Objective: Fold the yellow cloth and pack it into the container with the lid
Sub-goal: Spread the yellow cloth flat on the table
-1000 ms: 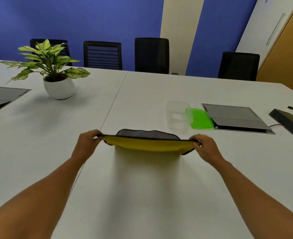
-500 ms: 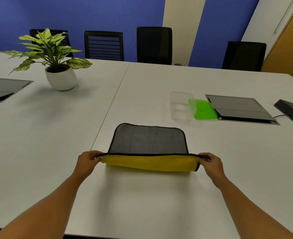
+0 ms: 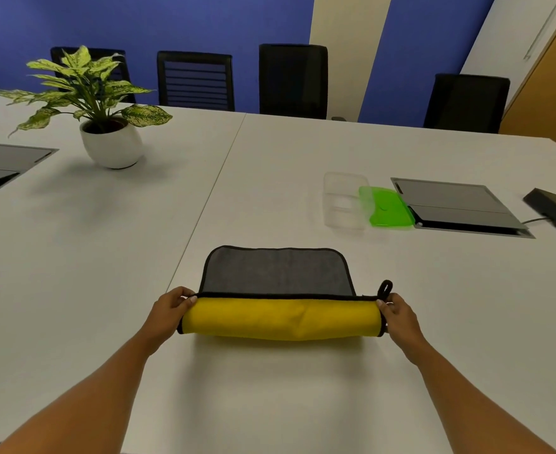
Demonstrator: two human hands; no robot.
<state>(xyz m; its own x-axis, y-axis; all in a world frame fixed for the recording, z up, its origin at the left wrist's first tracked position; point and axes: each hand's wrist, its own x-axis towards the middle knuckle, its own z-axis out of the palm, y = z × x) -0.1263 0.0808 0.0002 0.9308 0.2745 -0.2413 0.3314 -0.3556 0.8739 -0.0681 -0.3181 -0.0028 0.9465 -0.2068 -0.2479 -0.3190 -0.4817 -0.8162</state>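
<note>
A: The white meeting table stood before a blue wall and a row of black chairs. Where was the cloth?

B: The yellow cloth lay near the person, its grey side up at the back and the near edge turned over as a yellow band. The left hand and right hand each pinched one end of that band, fingers closed on the hem.

A: How should the fold go?

B: Both ends ought to travel level, I'd say, so the black hems met squarely.

A: Anything in the way?

B: No. The clear container and green lid sat well apart, beyond and to the right; the potted plant was far left.
</note>
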